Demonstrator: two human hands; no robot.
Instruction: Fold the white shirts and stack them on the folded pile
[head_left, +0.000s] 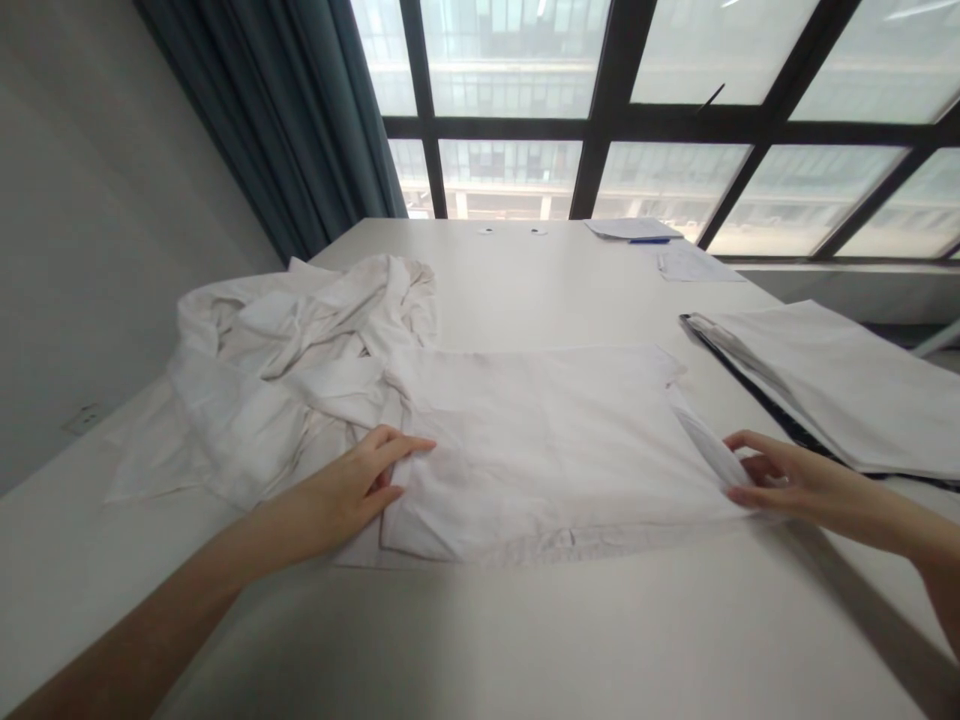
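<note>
A white shirt point(547, 440) lies spread flat on the white table point(525, 640) in front of me, folded into a rough rectangle. My left hand point(360, 490) rests flat on the shirt's left edge, fingers stretched out. My right hand point(780, 480) pinches the shirt's right edge, near a folded sleeve, with fingers curled round the cloth.
A crumpled heap of white garments point(277, 370) lies at the left. A stack of folded white cloth on a dark board point(832, 380) sits at the right. Papers point(637, 230) and a blue pen point(649, 241) lie at the far edge by the window. A dark curtain point(285, 120) hangs at the back left.
</note>
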